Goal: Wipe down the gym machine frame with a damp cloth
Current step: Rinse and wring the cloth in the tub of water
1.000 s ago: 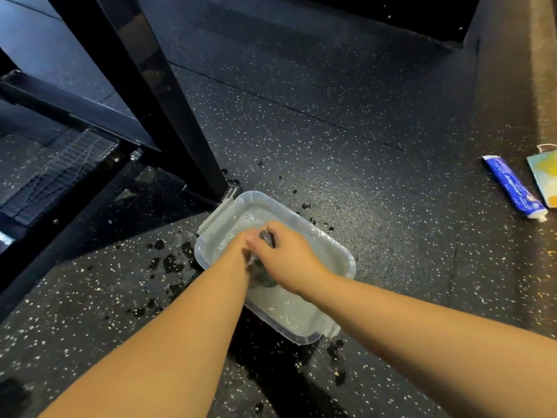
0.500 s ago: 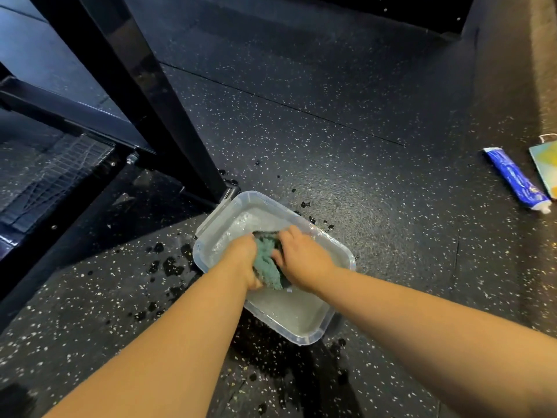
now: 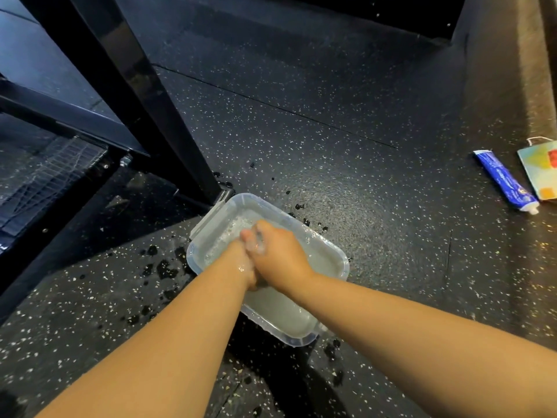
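Now the teal cloth, seen between the hands half a second ago, is hidden. The left hand [image 3: 245, 262] and right hand [image 3: 281, 254] are pressed together over the sudsy tub [image 3: 342, 260]; whether anything is gripped cannot be told. The machine frame [image 3: 135, 86] is footed just beside the tub.

speckled floor [image 3: 331, 101], clear water tub [image 3: 344, 262], blue tube [image 3: 503, 184], colourful packet [image 3: 539, 168], black frame post [image 3: 144, 95]

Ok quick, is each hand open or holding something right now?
Left hand: mostly hidden under the right, cannot tell.
Right hand: curled over the left; what it holds, if anything, cannot be told.
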Demonstrator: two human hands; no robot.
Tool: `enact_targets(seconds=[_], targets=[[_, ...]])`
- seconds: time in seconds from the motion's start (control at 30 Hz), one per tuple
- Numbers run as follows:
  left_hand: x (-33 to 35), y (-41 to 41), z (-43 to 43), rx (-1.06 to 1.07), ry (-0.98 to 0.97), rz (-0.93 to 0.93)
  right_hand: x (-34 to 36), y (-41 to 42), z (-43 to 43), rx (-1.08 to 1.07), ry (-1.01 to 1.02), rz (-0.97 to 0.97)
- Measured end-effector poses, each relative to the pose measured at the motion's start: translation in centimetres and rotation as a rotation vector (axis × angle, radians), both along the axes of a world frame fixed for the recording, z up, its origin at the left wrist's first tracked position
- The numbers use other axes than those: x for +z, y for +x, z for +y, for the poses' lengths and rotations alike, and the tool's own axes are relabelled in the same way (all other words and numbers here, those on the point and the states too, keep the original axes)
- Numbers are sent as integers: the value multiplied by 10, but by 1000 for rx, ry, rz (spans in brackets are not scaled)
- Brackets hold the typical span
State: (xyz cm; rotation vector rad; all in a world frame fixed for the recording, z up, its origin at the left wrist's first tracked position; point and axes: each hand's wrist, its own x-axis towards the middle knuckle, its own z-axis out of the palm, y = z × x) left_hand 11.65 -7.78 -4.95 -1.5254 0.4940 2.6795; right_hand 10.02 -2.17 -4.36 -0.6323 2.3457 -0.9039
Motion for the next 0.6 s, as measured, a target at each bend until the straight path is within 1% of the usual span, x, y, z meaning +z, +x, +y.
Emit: enact_targets(seconds=[0.03,0.07,0.1,0.13,0.17,0.2,0.27,0.3,0.33,0.37,0.4,0.43,0.47,0.5,0.53,0.57,0.6], targets=[[-1,1,-6,-219,-102,-172,-7,-7,4,1,59,29],[-4,2,-15,-411,-209,-241,-14,-15,9,15,106,53],[-2,2,-22,-496,-255,-226,-21,-20,14,41,134,68],[-4,1,-27,-583,-355,-257,-27,-25,19,83,153,72],[-2,-2,-27,-713,-507,-323,-32,-28,24,162,193,60],[3,-2,-29,-957,-792,-385,-37,-30,28,284,264,54],[9,-2,-30,-1499,-1330,-498,-48,-31,33,548,481,62],[11,-2,-31,-1667,-1468,-539,-50,-32,33,631,578,78],[9,-1,-34,-1767,-1547,-507,-48,-34,31,670,638,90],[8,1,-33,-1794,-1583,-382,-40,-36,28,682,658,105],[5,3,-31,-1773,-1557,-201,-28,-40,25,668,626,99],[4,6,-29,-1671,-1452,-6,-13,-46,24,597,519,45],[8,11,-27,-1524,-1263,137,4,-50,23,482,363,-62],[13,13,-26,-1369,-1068,235,25,-54,25,370,187,-155],[14,16,-28,-1234,-951,287,45,-56,29,263,19,-224],[13,16,-30,-1192,-925,294,59,-61,36,166,-120,-298],[9,15,-32,-1199,-980,284,67,-66,43,89,-211,-370]])
